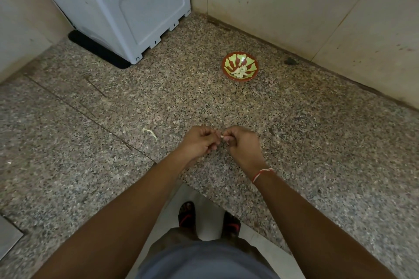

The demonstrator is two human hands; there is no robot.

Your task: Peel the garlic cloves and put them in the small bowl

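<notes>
I pinch one garlic clove (221, 136) between my left hand (199, 142) and right hand (241, 141), near the table (317, 142) edge. It could slip and fall to the floor, because the bowl (239, 68) sits far away.

Single head-worn view, wide-angle, looking forward and steeply down from standing height. Speckled counter (294, 142) fills most of frame; walls curve at top edge; wearer's forearms, torso and feet at bottom. Hands sit near centre, fairly close.

pale garlic clove (221, 136) pinched between hands, small bowl (239, 67) holding peeled cloves (240, 72)
</notes>
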